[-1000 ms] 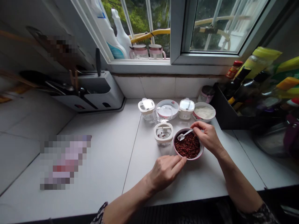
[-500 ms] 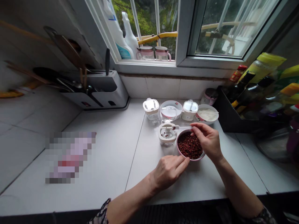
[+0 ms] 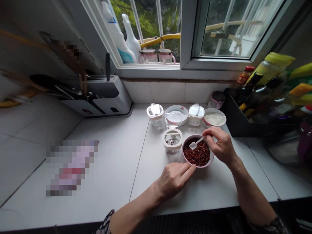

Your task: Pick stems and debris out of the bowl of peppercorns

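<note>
The pink-rimmed white ceramic bowl [image 3: 198, 166] sits on the white tiled surface [image 3: 110, 156], well back from its dark front edge, and holds a heap of dark red peppercorns [image 3: 196, 154]. The right hand [image 3: 221, 146] keeps a narrow grip, pinching a small white plastic spoon [image 3: 196, 144] whose scoop lies over the heap. The left hand [image 3: 173, 180] has a loose, wide grip, its fingertips [image 3: 191, 168] touching the bowl's near rim. Just beside the bowl stands a lidless square glass jar [image 3: 172, 139] with a white rim and a few red grains inside. Behind it lies its clear lid [image 3: 172, 120], near two closed jars [image 3: 155, 114] and a white bowl of white powder [image 3: 214, 118]
</note>
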`<state>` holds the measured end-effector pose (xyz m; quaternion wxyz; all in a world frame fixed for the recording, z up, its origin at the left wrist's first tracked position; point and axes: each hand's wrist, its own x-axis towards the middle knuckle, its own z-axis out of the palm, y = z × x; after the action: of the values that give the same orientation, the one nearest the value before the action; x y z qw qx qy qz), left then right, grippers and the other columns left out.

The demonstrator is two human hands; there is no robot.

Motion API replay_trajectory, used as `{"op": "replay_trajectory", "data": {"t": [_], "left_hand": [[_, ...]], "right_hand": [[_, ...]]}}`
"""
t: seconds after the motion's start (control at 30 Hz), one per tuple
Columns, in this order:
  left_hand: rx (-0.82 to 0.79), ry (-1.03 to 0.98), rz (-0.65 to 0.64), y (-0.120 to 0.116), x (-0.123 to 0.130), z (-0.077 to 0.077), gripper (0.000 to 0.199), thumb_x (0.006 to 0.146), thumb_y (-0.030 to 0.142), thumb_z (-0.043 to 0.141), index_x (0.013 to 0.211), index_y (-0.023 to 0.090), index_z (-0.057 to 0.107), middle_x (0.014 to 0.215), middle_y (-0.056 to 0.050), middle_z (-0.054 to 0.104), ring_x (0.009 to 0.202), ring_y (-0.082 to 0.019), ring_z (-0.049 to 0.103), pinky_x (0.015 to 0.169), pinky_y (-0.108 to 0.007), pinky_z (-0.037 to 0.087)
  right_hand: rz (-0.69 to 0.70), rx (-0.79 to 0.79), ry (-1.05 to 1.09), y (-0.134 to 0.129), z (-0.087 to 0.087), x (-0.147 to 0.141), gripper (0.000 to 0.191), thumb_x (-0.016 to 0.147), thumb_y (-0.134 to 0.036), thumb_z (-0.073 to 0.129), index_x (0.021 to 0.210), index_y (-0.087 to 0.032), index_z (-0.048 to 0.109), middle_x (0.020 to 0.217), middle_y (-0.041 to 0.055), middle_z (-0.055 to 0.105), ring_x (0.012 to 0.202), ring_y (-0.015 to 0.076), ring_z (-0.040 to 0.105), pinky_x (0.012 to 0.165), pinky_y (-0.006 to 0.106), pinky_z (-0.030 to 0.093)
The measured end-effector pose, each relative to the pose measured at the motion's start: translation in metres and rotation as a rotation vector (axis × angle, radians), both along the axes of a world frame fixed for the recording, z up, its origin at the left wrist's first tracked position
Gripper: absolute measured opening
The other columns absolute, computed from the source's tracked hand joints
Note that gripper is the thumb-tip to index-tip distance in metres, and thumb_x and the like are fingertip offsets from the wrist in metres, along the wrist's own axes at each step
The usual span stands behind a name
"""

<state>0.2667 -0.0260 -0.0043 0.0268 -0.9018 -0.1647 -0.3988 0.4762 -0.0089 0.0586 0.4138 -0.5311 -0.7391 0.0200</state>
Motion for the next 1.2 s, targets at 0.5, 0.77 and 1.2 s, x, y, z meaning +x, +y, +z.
{"op": "replay_trajectory", "data": {"t": [0.5,0.77,1.2], "left_hand": [[-0.014,0.001,-0.019,0.000,-0.002,-0.002,0.018,0.097,0.009,0.045,0.103,0.008,0.062,0.076,-0.008,0.070,0.059,-0.012,0.064,0.051,-0.020,0.049],[-0.021,-0.008,-0.017,0.000,-0.002,-0.003,0.017,0.097,0.009,0.045,0.105,0.009,0.060,0.078,-0.007,0.070,0.059,-0.013,0.064,0.051,-0.021,0.050],[-0.011,0.011,-0.012,0.000,-0.003,-0.005,0.019,0.097,0.009,0.045,0.104,0.009,0.062,0.077,-0.008,0.070,0.059,-0.012,0.064,0.052,-0.021,0.050]], "right_hand": [[-0.006,-0.178,0.015,0.006,-0.011,-0.001,0.020,0.080,-0.012,0.046,0.071,-0.021,0.061,0.072,0.0026,0.069,0.071,0.0181,0.063,0.074,0.032,0.043],[-0.034,-0.145,0.021,0.007,-0.009,0.001,0.020,0.080,-0.013,0.045,0.070,-0.021,0.061,0.071,0.0029,0.069,0.071,0.0185,0.062,0.077,0.033,0.044],[-0.039,-0.124,-0.003,0.007,-0.010,0.001,0.021,0.080,-0.012,0.045,0.071,-0.021,0.062,0.073,0.0033,0.070,0.073,0.0193,0.064,0.079,0.034,0.044]]}}
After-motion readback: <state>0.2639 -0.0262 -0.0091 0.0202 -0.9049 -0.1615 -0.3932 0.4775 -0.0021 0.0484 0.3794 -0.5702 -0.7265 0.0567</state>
